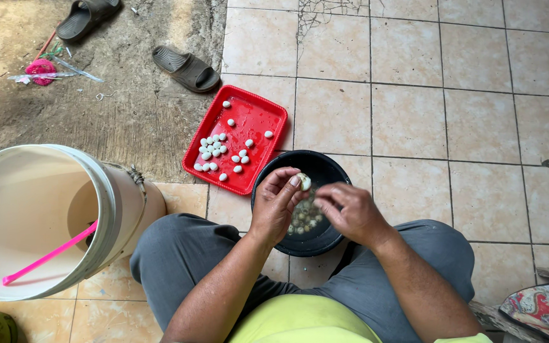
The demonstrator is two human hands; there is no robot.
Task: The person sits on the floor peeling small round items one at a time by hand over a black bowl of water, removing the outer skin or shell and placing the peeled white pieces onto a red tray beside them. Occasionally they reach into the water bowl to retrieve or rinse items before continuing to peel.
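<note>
Left hand closed on a small pale oval egg-like piece, pinched at the fingertips above the round black plastic bowl. Right hand just beside it at 3 o'clock, fingers curled inward, apparently gripping nothing; thumb side hidden.

Risks, as judged: piece held over the bowl's 12 o'clock rim, so a slip on a wet surface could send it onto the beige tiled floor rather than back among the small speckled pieces in water. Bowl wedged between grey-trousered knees; a leg shift could tip it.

Surroundings: flat red rectangular plastic tray at 11 o'clock, touching the bowl, carrying about 20 white peeled pieces. Large white plastic bucket at 9 o'clock, pink stick inside. 2 dark sandals on bare ground beyond. Reach to tray unobstructed.
</note>
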